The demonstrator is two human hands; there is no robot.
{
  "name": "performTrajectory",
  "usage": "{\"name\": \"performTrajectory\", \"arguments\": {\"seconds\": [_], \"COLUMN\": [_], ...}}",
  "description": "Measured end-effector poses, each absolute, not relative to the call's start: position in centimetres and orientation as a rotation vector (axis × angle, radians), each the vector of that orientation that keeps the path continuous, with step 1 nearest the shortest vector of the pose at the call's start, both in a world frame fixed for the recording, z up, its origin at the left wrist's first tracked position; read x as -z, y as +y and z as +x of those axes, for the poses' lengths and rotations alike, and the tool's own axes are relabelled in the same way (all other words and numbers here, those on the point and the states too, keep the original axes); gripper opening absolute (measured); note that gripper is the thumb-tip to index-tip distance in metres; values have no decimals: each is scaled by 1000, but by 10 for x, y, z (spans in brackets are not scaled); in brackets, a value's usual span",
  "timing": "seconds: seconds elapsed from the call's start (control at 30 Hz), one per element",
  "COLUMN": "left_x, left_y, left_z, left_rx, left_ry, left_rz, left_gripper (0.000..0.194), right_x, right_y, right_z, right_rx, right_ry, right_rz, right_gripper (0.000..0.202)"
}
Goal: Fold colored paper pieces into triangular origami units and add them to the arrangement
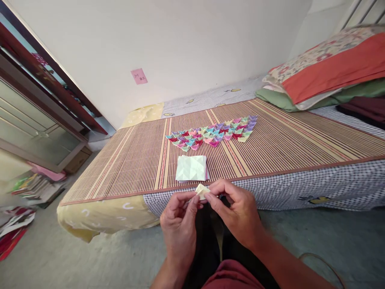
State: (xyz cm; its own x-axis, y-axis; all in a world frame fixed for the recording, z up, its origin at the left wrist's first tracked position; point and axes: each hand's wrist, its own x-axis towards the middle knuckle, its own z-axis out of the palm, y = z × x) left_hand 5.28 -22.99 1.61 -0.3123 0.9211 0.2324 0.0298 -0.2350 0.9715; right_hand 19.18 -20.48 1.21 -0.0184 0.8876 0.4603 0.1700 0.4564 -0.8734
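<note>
Between my two hands, just in front of the bed's near edge, is a small pale yellow piece of folded paper point(202, 191). My left hand point(181, 220) pinches its left side between thumb and fingers. On the right side, my right hand point(236, 208) grips it the same way. The fingertips cover part of its lower edge. Beyond the hands lies a stack of square paper sheets point(191, 168), the top one pale green with crease lines. Farther back, many small folded paper boats point(213, 132) in mixed colours stand in slanting rows.
A striped mat point(129, 160) covers the bed, over a checked and yellow sheet point(120, 212). Folded bedding point(331, 68) is piled at the right. A pink note point(139, 76) is stuck on the wall. Books point(33, 188) lie on the floor at left, near a cabinet door point(36, 124).
</note>
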Motion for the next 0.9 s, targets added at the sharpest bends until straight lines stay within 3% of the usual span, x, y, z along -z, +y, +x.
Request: {"name": "performTrajectory", "arguments": {"seconds": [0.33,0.43,0.6,0.73,0.9], "left_x": [-18,-18,-17,-18,-16], "left_y": [-227,-227,-226,-224,-225], "left_z": [54,52,50,51,52], "left_rx": [-1563,-1541,-1460,-1409,-1294], "left_ry": [1285,1312,1272,1147,1127], "left_rz": [1096,1133,1222,1096,1029], "left_gripper": [18,14,12,21,19], "right_x": [-8,-7,-12,-16,-14], "right_y": [-206,-204,-199,-199,-199], "right_z": [188,190,196,198,195], "right_rx": [-662,-811,-1155,-1104,-1022], "right_ry": [-1511,-1452,-1448,-1412,-1359], "right_rz": [-1028,-1050,-952,-959,-954], "right_gripper": [19,8,16,19,21]}}
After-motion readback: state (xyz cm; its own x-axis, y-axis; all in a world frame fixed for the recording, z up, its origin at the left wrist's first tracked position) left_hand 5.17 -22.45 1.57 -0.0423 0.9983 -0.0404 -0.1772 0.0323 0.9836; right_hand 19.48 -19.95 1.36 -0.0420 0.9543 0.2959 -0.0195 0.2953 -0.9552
